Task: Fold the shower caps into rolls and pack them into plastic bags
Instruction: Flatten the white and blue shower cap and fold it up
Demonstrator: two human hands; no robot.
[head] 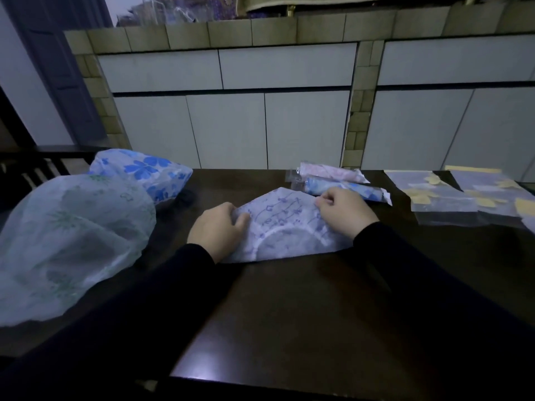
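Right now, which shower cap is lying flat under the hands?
The purple-patterned shower cap, flat on the dark table, pinched by the left hand and right hand. The green-patterned cap and blue-flowered cap sit puffed up, untouched.

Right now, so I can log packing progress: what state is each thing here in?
Purple-patterned white shower cap: flattened, partly folded, not rolled.
Left hand: gripping its left edge.
Right hand: pinching its upper right edge.
Pink roll, blue roll: bagged.
Blue-flowered cap, green-patterned cap: unfolded.
Clear plastic bags: lying flat.
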